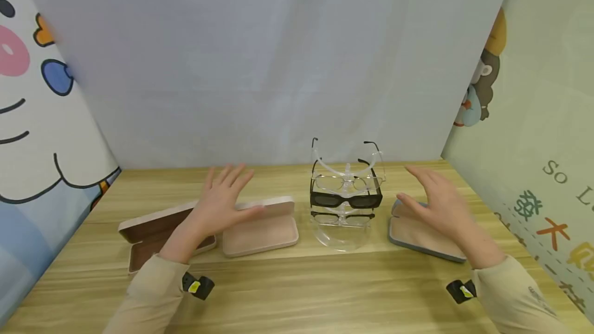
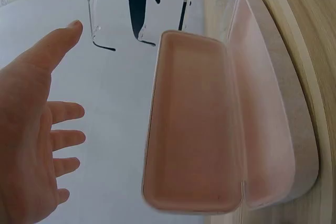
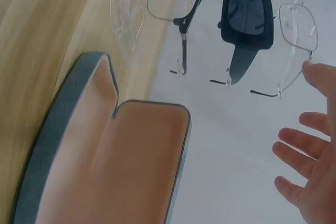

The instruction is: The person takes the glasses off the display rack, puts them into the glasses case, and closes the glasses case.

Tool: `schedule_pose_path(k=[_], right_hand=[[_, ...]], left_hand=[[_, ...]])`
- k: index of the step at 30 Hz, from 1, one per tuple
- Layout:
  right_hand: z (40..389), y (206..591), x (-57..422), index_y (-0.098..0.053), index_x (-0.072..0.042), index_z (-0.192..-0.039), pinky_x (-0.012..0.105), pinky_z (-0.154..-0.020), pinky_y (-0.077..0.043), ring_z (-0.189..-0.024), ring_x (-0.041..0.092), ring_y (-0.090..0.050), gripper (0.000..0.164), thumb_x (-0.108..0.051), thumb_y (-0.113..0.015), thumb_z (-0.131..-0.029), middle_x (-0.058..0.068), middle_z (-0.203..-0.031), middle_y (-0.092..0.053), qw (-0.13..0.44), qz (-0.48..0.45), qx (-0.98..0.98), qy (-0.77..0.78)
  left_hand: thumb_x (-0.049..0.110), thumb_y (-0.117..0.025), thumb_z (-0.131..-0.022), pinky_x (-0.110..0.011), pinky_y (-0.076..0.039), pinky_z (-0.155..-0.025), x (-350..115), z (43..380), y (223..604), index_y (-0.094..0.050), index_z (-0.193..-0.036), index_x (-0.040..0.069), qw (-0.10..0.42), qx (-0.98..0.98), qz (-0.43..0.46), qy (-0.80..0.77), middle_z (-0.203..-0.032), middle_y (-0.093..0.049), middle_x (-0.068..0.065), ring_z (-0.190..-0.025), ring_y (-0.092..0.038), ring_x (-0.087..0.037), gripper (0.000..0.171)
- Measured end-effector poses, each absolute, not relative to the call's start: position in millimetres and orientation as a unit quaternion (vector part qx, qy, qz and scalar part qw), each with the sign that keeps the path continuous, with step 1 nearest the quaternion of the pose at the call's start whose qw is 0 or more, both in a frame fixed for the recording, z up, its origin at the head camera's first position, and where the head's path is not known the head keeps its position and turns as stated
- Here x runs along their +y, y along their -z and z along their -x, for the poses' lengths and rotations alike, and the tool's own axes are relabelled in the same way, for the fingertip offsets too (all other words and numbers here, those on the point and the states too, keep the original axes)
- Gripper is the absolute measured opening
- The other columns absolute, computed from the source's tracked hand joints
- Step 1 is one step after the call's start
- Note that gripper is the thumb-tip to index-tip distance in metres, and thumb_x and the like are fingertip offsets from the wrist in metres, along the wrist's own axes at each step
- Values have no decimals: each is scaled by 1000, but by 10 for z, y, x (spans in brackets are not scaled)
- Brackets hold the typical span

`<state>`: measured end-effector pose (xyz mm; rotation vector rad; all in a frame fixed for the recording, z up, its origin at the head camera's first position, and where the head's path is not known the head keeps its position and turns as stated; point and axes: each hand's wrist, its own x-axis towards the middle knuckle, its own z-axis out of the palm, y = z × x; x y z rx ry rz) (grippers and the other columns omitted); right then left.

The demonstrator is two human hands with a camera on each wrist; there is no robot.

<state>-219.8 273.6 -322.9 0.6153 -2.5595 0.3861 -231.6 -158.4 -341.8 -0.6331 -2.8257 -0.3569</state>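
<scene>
My left hand [image 1: 220, 207] hovers with spread fingers above two open glasses cases, holding nothing. One is a brown-lined case [image 1: 144, 256] at the left, partly hidden by my wrist; beside it lies a pale pink-lined case [image 1: 262, 233]. On the right, my right hand [image 1: 438, 202] is raised over an open grey-blue case [image 1: 424, 238], its fingers straight and nothing held. Between the hands stands a clear display stand [image 1: 341, 244]. It bears wire-framed glasses [image 1: 331, 183] on top, black sunglasses [image 1: 345, 200] in the middle and dark half-rimmed glasses [image 1: 343, 218] below.
Everything stands on a wood-grain table [image 1: 315, 293]. A pale grey cloth [image 1: 260, 66] hangs behind it. Printed cartoon panels border the left and right sides. A small black camera is strapped at each wrist.
</scene>
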Motion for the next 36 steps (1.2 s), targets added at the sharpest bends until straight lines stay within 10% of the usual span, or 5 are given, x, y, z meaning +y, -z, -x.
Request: schedule_pose_path(k=[13, 36], right_hand=[[2292, 3276, 2546, -53, -4, -125, 50, -84, -43, -98, 32, -57, 47, -14, -67, -81, 13, -101, -65, 301, -275, -893, -191], [2362, 3309, 2313, -67, -3, -96, 46, -83, -43, -77, 23, -61, 19, -1, -68, -77, 7, -81, -66, 368, -298, -857, -206]], left_hand=[[54, -56, -82, -46, -40, -96, -1108, 2438, 3438, -35, -140, 10, 164, -935, 232, 211, -133, -48, -14, -118, -48, -32, 76], [22, -65, -85, -29, -51, -71, -439, 2496, 3395, -64, -110, 15, 304, -872, 278, 264, -103, -64, -2, -86, -63, -16, 26]])
